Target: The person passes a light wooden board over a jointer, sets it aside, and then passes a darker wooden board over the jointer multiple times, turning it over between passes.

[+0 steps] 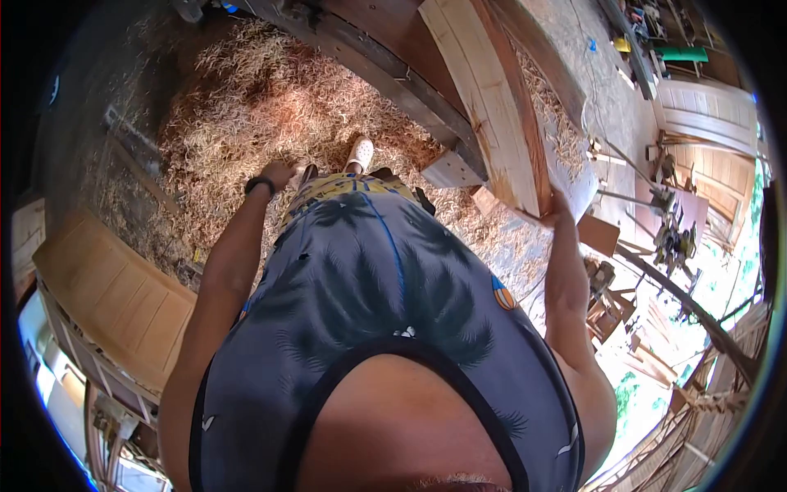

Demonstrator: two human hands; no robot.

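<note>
My right hand point(559, 211) is at the near end of a long, thick wooden board point(488, 102), its fingers around the corner of that end. The board is pale on its broad face and reddish brown along one side, and it lies on a dark wooden workbench point(393, 82). My left hand point(279, 175) hangs low beside my body, over the shavings, with a dark band point(260, 185) on the wrist. Its fingers are small and dim here, so I cannot make out how they are held or whether anything is in them.
Curly wood shavings point(238, 123) cover the floor around my white shoe point(360, 154). A curved panelled wooden piece point(123, 287) stands behind me on the left. Wooden door panels point(709, 156) lean at the far right, near machinery point(676, 238) and a green object point(682, 54).
</note>
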